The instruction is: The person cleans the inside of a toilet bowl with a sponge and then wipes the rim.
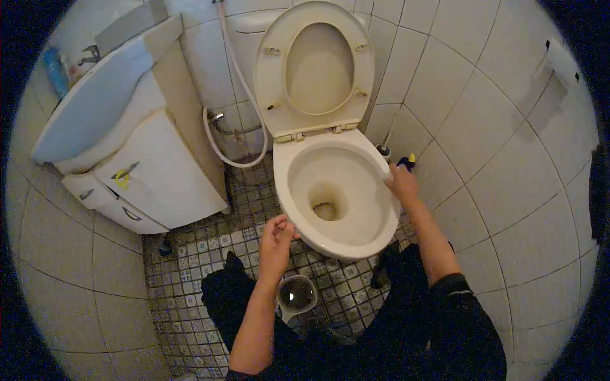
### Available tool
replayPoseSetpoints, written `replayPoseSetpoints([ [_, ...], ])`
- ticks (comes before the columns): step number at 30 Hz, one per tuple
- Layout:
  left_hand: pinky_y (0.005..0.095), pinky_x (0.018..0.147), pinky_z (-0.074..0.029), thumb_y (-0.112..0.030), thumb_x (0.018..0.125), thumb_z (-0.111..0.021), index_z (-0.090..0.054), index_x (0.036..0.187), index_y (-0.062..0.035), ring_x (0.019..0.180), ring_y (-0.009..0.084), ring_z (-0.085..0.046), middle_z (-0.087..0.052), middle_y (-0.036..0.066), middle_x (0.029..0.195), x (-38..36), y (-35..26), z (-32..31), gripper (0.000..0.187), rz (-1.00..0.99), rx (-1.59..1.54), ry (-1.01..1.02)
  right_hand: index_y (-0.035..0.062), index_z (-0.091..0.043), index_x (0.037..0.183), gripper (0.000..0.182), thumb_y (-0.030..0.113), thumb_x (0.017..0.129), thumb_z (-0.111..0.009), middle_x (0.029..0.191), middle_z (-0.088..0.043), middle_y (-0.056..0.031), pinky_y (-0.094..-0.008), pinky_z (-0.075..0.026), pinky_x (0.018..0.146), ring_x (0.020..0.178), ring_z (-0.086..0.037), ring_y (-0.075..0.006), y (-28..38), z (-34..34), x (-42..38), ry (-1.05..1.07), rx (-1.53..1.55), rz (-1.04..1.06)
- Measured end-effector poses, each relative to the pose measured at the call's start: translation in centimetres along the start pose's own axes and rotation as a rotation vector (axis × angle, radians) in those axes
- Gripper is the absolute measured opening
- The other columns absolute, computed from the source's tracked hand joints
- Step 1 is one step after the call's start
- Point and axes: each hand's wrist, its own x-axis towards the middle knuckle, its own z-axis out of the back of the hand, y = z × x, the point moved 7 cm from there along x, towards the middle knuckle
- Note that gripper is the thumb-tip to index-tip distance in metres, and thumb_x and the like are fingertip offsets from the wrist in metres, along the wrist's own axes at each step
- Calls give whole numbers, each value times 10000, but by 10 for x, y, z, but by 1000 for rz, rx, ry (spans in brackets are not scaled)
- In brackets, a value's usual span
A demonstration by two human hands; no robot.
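Note:
A white toilet bowl (343,240) stands before me, with its seat and lid (270,70) raised. Brownish stains mark the inside around the drain. My right hand (404,184) is at the bowl's right rim, fingers closed around something pale that I cannot make out. By the front left rim, my left hand (276,240) has loosely curled fingers, with nothing visible in them. Between my legs, a pale dipper (286,314) of dark-looking liquid sits on the floor.
Behind the right hand are a dark bottle with a yellow cap (407,162) and a toilet brush (384,150). A white hose (244,82) hangs left of the toilet. Farther left stand a blue basin (95,120) and white cabinet (149,174). Tiled walls (470,114) close in on the right.

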Motion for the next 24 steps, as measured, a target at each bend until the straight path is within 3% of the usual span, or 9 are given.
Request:
replayPoseSetpoints([
  [5, 245, 692, -431, -135, 830, -489, -428, 1064, -6, 738, 113, -527, -522, 53, 853, -2, 5, -3, 274, 41, 10, 26, 126, -468, 1089, 501, 273, 643, -644, 991, -529, -154, -407, -456, 715, 866, -541, -325, -15, -17, 62, 9, -54, -61],
  [8, 247, 691, -435, -137, 829, -496, -429, 1068, -9, 749, 117, -526, -519, 50, 864, -1, 6, -8, 280, 55, 5, 62, 131, -458, 1106, 521, 270, 641, -646, 1018, -535, -137, -407, -440, 755, 895, -534, -310, -19, -19, 79, -151, -49, 116],
  [11, 250, 696, -438, -132, 827, -499, -427, 1073, -8, 755, 123, -526, -517, 55, 886, -3, 3, -13, 284, 47, 26, 97, 94, -479, 1087, 499, 269, 653, -652, 1014, -531, -164, -400, -416, 781, 913, -516, -326, -14, -2, 65, -44, 21, 78],
  [13, 253, 711, -437, -121, 827, -497, -424, 1080, -6, 760, 127, -526, -515, 60, 892, -1, 5, -14, 287, 106, 94, 85, 102, -485, 1083, 497, 274, 648, -654, 990, -538, -160, -398, -415, 783, 904, -517, -327, -10, 4, 44, 178, 32, 111],
  [14, 253, 711, -437, -121, 827, -497, -424, 1080, -6, 760, 127, -526, -515, 60, 892, 0, 6, -16, 287, 101, 91, 96, 118, -486, 1070, 484, 285, 647, -649, 937, -544, -158, -406, -433, 737, 856, -533, -326, -20, -8, 41, 14, 39, 248],
  [17, 254, 718, -436, -121, 829, -490, -417, 1090, -4, 767, 133, -526, -513, 66, 886, 2, 4, -23, 295, 15, 73, 156, 126, -478, 1068, 487, 301, 645, -644, 896, -551, -148, -414, -446, 693, 819, -545, -320, -18, 1, 35, 34, 5, 90],
  [18, 256, 720, -435, -121, 830, -488, -418, 1090, -5, 767, 136, -527, -515, 69, 883, 2, 7, -23, 293, 53, 81, 147, 123, -471, 1073, 491, 305, 649, -638, 898, -553, -142, -414, -453, 668, 800, -550, -321, -12, 9, 36, -105, 49, 138],
  [21, 258, 718, -436, -121, 830, -485, -422, 1086, -7, 765, 140, -528, -517, 75, 879, -3, 8, -24, 288, 106, 118, 135, 123, -464, 1074, 497, 306, 647, -641, 896, -552, -144, -415, -450, 678, 819, -546, -318, -13, -15, 77, -7, -6, 22],
  [24, 258, 711, -437, -120, 830, -485, -428, 1079, -9, 760, 141, -529, -520, 76, 880, -1, 9, -22, 279, 114, 147, 114, 118, -452, 1079, 495, 296, 655, -635, 875, -548, -154, -417, -448, 676, 835, -540, -320, -11, -21, 96, -68, 38, 93],
])
